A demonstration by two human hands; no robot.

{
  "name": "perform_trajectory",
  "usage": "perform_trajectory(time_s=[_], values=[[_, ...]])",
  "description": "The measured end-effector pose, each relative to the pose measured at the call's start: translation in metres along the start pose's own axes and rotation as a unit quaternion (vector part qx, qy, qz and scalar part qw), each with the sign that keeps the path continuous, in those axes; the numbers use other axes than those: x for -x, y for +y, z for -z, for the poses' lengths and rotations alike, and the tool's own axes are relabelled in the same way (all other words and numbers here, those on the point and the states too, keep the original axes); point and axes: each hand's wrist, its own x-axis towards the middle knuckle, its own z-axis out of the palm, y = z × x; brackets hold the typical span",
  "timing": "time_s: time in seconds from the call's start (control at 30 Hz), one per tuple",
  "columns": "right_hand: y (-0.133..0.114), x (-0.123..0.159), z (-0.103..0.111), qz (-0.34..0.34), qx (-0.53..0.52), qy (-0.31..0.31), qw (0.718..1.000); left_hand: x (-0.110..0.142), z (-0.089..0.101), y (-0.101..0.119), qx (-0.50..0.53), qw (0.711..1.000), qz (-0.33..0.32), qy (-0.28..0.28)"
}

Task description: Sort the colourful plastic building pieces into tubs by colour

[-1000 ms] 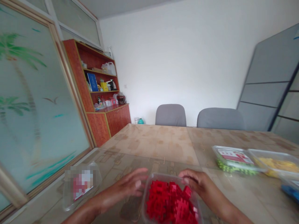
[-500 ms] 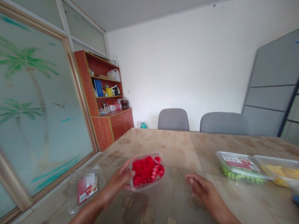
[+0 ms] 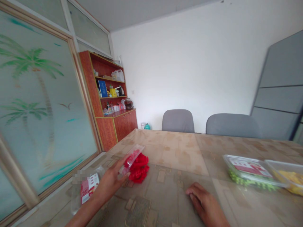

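Note:
My left hand grips a clear plastic box by its near left side, tipped up toward the right. A clump of bright red, crinkled pieces bulges out of its open side, down at the tabletop; their exact kind is blurred. My right hand is at the table to the right of the box, with its fingers curled together and nothing visible in them. Under my left forearm, partly hidden, is a clear plastic lid with a red and white label.
On the right side of the patterned table are a lidded clear box of green pieces and an open box of yellow pieces. Two grey chairs stand at the far edge, with a wooden shelf unit beyond.
My left hand has tilted the box from nearly level onto its side and moved it left, and the red pieces have come out of it. My right hand has lowered with its fingers more curled.

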Motion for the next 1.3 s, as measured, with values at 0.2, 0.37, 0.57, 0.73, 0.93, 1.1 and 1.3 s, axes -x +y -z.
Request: perform_trajectory(time_s=[0.2, 0.37, 0.57, 0.73, 0.93, 1.1, 1.3], values=[[-0.001, -0.001, 0.0, 0.002, 0.014, 0.002, 1.0, 0.005, 0.009, 0.016, -0.089, 0.991, -0.094, -0.038], [-0.005, -0.002, 0.001, 0.0, 0.021, -0.002, 1.0, 0.009, 0.014, 0.016, -0.155, 0.981, -0.112, -0.026], [-0.006, -0.002, 0.001, -0.002, 0.025, 0.0, 1.0, 0.01, 0.009, 0.016, -0.161, 0.975, -0.149, -0.034], [-0.007, -0.001, 0.002, 0.002, 0.027, 0.005, 1.0, 0.009, 0.01, 0.016, -0.152, 0.976, -0.152, -0.033], [-0.007, -0.001, 0.002, 0.005, 0.026, 0.017, 1.0, 0.008, 0.011, 0.016, -0.123, 0.986, -0.113, -0.021], [-0.009, -0.002, 0.002, -0.002, 0.039, 0.005, 0.999, -0.002, 0.01, 0.01, -0.055, 0.997, -0.052, 0.016], [-0.01, -0.002, 0.002, -0.01, 0.039, 0.006, 0.999, -0.048, 0.005, -0.021, 0.21, 0.965, 0.136, 0.079]])
